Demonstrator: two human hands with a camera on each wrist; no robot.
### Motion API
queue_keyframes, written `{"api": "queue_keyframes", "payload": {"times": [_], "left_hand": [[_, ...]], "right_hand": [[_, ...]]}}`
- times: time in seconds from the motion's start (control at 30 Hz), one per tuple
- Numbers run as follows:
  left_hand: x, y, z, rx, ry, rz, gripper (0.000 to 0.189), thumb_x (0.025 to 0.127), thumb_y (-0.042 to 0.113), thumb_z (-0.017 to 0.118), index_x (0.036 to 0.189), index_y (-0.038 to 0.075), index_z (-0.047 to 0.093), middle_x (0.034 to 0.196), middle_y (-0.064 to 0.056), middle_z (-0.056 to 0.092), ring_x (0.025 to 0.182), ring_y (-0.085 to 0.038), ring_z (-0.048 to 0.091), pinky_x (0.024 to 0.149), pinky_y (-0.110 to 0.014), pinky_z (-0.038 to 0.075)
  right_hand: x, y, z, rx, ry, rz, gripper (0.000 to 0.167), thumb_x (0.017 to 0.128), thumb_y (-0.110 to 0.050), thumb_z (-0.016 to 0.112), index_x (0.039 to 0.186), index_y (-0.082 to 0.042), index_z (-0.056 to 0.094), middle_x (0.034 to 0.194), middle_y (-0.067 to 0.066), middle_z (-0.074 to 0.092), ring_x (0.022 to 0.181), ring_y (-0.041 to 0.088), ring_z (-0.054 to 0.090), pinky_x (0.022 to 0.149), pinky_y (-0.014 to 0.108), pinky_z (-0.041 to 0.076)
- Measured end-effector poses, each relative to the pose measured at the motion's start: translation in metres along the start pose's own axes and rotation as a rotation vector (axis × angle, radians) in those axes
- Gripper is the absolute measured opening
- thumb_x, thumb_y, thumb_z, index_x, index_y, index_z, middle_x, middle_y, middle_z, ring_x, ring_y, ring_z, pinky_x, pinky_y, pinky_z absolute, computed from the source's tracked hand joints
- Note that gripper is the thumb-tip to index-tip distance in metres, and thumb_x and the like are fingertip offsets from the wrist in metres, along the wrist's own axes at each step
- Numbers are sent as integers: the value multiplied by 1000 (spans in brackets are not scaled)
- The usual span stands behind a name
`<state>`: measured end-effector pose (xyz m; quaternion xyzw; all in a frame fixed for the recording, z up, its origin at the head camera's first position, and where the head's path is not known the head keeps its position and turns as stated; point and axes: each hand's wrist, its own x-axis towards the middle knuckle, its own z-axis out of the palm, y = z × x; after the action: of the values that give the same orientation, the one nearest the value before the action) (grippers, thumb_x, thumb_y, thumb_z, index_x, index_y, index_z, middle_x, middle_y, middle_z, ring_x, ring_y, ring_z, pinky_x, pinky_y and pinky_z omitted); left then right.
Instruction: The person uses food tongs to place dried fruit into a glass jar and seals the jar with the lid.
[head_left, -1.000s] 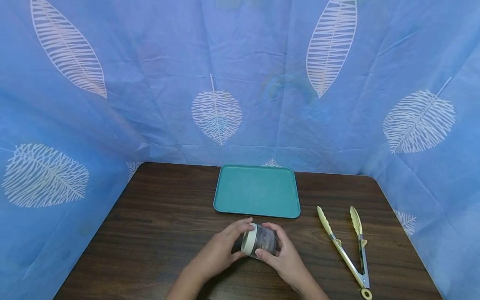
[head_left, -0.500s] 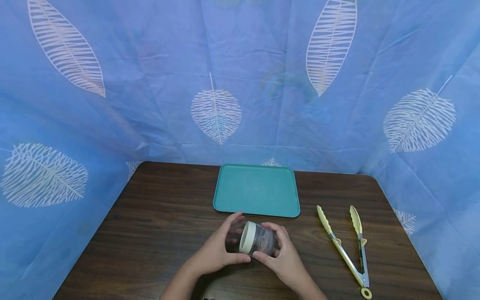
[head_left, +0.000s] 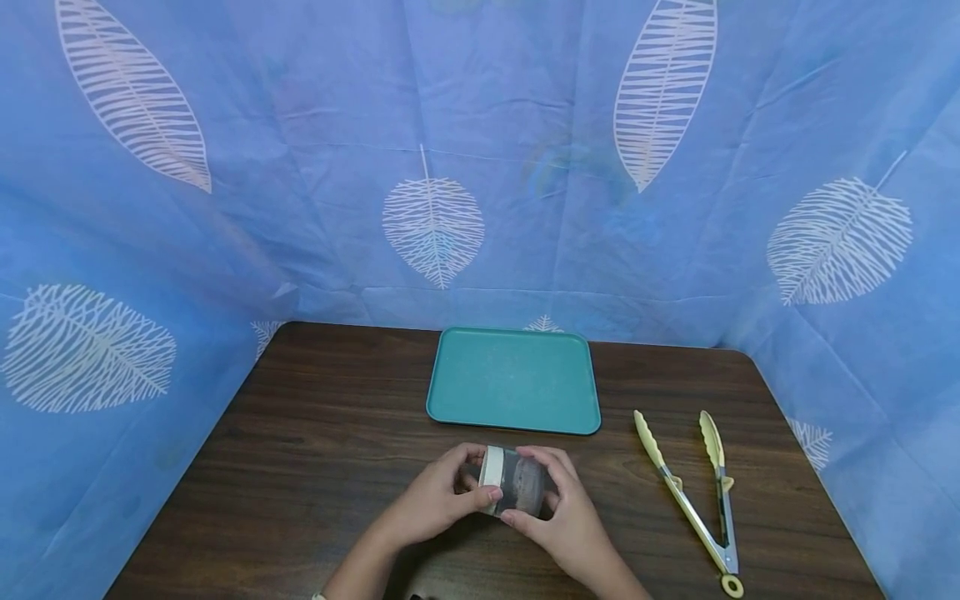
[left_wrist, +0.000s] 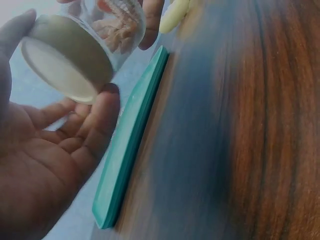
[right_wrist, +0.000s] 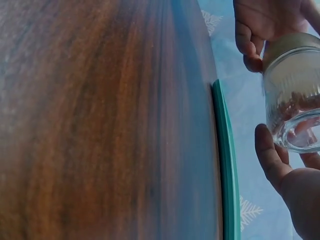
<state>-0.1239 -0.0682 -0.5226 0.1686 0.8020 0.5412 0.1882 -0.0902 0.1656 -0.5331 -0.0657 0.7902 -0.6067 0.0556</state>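
Observation:
A clear ribbed glass jar (head_left: 528, 485) with a cream lid (head_left: 491, 468) is held on its side above the table, lid toward the left. My left hand (head_left: 429, 505) pinches the lid's rim between thumb and fingers. Round the lower end of the glass, my right hand (head_left: 567, 523) grips with thumb in front and fingers behind. Brownish-pink pieces show inside the jar (right_wrist: 287, 90) in the right wrist view. From the left wrist, the flat top of the lid (left_wrist: 60, 70) faces my left palm. What the pieces are, I cannot tell.
Behind the hands, a teal tray (head_left: 513, 379) lies at the back of the dark wood table (head_left: 300, 467). Pale yellow and metal tongs (head_left: 694, 522) lie spread on the right. Blue leaf-patterned cloth (head_left: 510, 233) hangs round the table.
Half a second ago my left fingers were spread off the lid; now they are back on its rim. The jar has shifted slightly left in the right hand's grip.

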Motion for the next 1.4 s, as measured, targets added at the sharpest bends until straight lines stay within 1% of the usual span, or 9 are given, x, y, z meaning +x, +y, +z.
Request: {"api": "queue_keyframes", "payload": {"times": [0.1,0.23,0.4,0.6,0.8,1.0,1.17,1.27,1.4], "left_hand": [[1,-3,-1,-47,-14,45,69,99,32,81,157,9,49,143,-15,61,101,-14,69,82,-24,59],[1,-6,-3,-84,-28,101,77,95,24,87,161,16,48,146,-13,61,114,-22,67,92,-28,61],[0,-9,-4,-62,-11,168,83,89,26,93,161,21,50,148,-11,65,118,-18,68,100,-37,62],[-1,-10,-3,-35,16,200,87,83,27,97,159,28,54,152,-1,63,126,-14,66,101,-29,61],[-3,-10,-1,-18,40,196,88,81,26,99,157,30,54,149,4,63,126,-17,67,102,-28,61],[-1,-12,3,-23,55,191,89,84,28,97,161,26,51,149,2,63,123,-12,65,101,-29,61],[2,-17,7,-27,52,147,97,87,30,95,167,23,41,150,-3,62,127,-15,63,105,-33,58],[3,-19,10,-6,50,98,92,86,34,95,163,23,46,146,-2,65,127,-17,64,105,-34,56],[5,-18,12,-24,52,54,82,85,35,95,154,19,54,142,-2,68,124,-22,67,101,-34,54]], "right_hand": [[1,0,-1,53,-3,5,78,83,-12,95,149,-24,57,152,6,48,133,24,52,94,31,62],[2,1,-3,90,-20,12,77,84,-9,93,150,-23,56,153,9,47,131,26,53,93,30,63],[2,1,-5,73,-26,2,79,82,-13,96,150,-20,57,151,9,49,134,29,51,94,32,62],[2,0,-9,33,-45,-10,84,80,-16,98,151,-11,56,151,8,50,135,29,50,96,34,62],[3,-1,-11,13,-60,-10,82,80,-18,98,150,-11,57,151,7,50,136,30,50,98,35,62],[2,0,-10,52,-53,-18,77,84,-14,95,150,-9,55,150,12,49,133,30,53,96,35,62],[1,1,-9,154,-70,-48,73,90,-6,88,151,-9,49,153,21,46,126,21,60,95,29,62],[1,3,-8,252,-98,-80,73,93,-2,83,153,-5,43,154,23,41,126,17,60,97,27,62],[3,6,-7,324,-122,-142,73,96,0,80,154,5,35,154,15,29,131,11,56,103,23,58]]}}
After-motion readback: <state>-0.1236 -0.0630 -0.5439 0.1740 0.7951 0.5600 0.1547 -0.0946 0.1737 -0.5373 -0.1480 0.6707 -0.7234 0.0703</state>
